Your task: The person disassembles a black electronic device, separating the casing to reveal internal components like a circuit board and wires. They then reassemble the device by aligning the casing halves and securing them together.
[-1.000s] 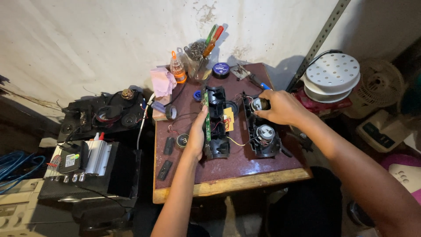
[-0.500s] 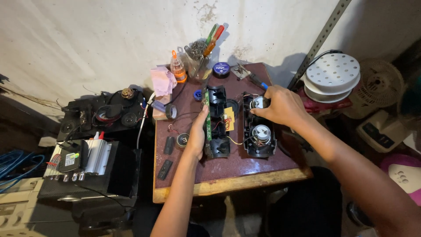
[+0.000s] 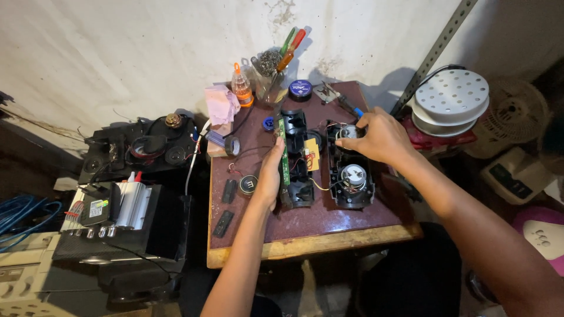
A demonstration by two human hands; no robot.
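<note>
Since a moment ago the right hand (image 3: 379,136) has slid a little toward the far end of the right speaker housing (image 3: 350,170), uncovering more of the near round driver (image 3: 354,176). Its fingers now curl narrowly over the far driver (image 3: 349,131); whether they actually pinch it is hard to tell, since the knuckles hide the fingertips. The left hand (image 3: 269,176) has stayed put, lying flat and fairly wide against the left side of the other housing half (image 3: 298,159), its fingers touching the upright green circuit board (image 3: 283,154) on that edge. Both black halves lie side by side on the maroon table (image 3: 329,218), joined by thin wires. Left of the left hand sits a small round black part (image 3: 247,184). At the far edge stands a jar of screwdrivers (image 3: 276,73).
</note>
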